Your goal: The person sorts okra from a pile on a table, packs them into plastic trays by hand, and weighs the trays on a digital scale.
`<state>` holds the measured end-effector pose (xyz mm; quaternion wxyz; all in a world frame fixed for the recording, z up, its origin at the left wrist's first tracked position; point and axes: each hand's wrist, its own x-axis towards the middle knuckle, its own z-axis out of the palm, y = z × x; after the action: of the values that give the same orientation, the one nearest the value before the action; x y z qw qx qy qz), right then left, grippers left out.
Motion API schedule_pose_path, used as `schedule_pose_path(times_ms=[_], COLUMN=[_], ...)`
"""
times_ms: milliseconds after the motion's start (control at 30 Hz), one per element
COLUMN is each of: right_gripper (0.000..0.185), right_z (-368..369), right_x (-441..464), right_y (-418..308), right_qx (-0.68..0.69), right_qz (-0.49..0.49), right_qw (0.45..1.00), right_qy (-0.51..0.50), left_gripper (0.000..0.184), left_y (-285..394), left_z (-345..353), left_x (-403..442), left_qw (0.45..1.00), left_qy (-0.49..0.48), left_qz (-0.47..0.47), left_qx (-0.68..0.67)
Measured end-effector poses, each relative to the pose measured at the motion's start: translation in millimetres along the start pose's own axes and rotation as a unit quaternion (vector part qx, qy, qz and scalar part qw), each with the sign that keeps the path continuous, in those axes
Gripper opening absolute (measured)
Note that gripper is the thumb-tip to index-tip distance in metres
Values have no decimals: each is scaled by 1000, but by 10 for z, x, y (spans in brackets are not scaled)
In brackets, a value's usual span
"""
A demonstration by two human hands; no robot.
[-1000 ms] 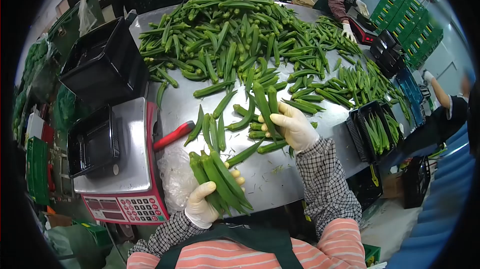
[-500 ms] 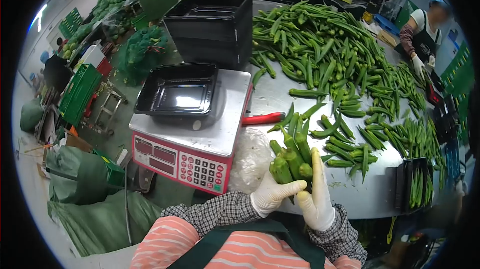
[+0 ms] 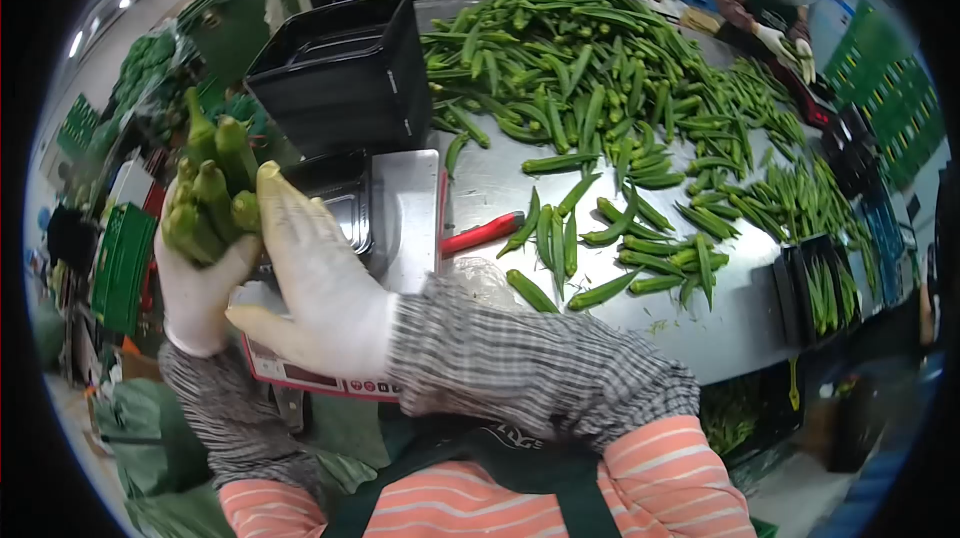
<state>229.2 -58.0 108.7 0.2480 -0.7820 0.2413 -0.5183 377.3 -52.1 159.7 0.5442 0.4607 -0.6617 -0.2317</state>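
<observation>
In gloves, my two hands hold a bunch of okra (image 3: pixel 208 196) upright above the left part of the scale. My left hand (image 3: pixel 190 293) wraps round the lower part of the bunch. My right hand (image 3: pixel 325 278) lies along its right side, fingers nearly straight and pressed together, thumb lower down. Behind my right hand, a black plastic tray (image 3: pixel 350 193) rests on the scale (image 3: pixel 408 208), partly hidden by the hand. Most of the scale's keypad and display is covered by my hand and sleeve.
A tall stack of black trays (image 3: pixel 340 88) stands behind the scale. A large okra heap (image 3: pixel 600 68) covers the table's far side, with loose okra (image 3: pixel 560 233) nearer. A red-handled tool (image 3: pixel 485 233) lies beside the scale. A co-worker (image 3: pixel 770 8) stands at far right.
Both hands have carried the okra bunch left and up from the table's front edge to above the scale. Several okra now lie where the hands were. The view has turned right.
</observation>
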Motion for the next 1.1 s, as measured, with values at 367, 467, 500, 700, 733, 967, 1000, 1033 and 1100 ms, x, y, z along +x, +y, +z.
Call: schedule_pose_path(times_ms=[367, 467, 500, 700, 733, 967, 1000, 1033, 1100], right_gripper=[28, 34, 33, 59, 60, 37, 36, 37, 42], right_z=[-1656, -2069, -2077, -1656, -1593, -1989, -2062, -2118, -2171], right_x=[-671, -1079, -1195, -1205, -1201, -1427, -1509, -1536, -1580], right_y=[563, 979, 1108, 1521, 1543, 1415, 1425, 1408, 1382], right_qx=[-112, -274, -304, -414, -419, -444, -442, -430, -414], right_qz=[363, 416, 394, 247, 252, 269, 257, 268, 289], right_qw=[925, 867, 867, 853, 843, 815, 825, 826, 829], right_qy=[-6, -24, -38, -197, -225, -258, -243, -246, -241], left_gripper=[76, 65, 61, 44, 43, 39, 38, 37, 38], left_y=[-782, -579, -568, -234, -189, -259, -264, -245, -261], left_z=[-116, -141, -150, 56, 33, -416, -454, -424, -359], left_x=[592, 539, 507, 123, 101, 47, 3, -29, -29], left_qw=[938, 972, 979, 989, 987, 991, 994, 996, 992], left_qy=[-294, -216, -186, -112, -117, -41, -31, -25, -44], left_qz=[26, -2, 12, 54, 50, 6, -7, -14, -19], left_qx=[182, 92, 78, 76, 103, 127, 101, 83, 115])
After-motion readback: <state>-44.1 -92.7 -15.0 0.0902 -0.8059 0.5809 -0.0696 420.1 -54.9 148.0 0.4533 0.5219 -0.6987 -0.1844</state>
